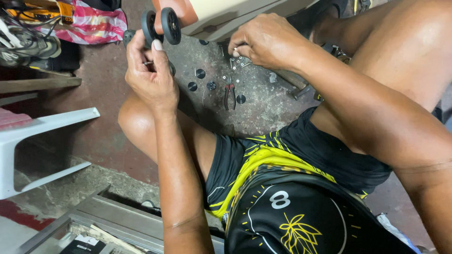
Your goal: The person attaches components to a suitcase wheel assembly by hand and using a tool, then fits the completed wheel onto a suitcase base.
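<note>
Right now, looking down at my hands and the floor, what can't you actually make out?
Head view only:
- Small metal parts on the floor: too small to tell screws from washers.
- What the right hand pinches: hidden by its fingers.
- The thin metal piece in the left hand: mostly covered by the palm.
- Twin black wheels: their mount is hidden behind the hand.
- Beige body above: cut off by the top edge.
- Pliers: clear.
</note>
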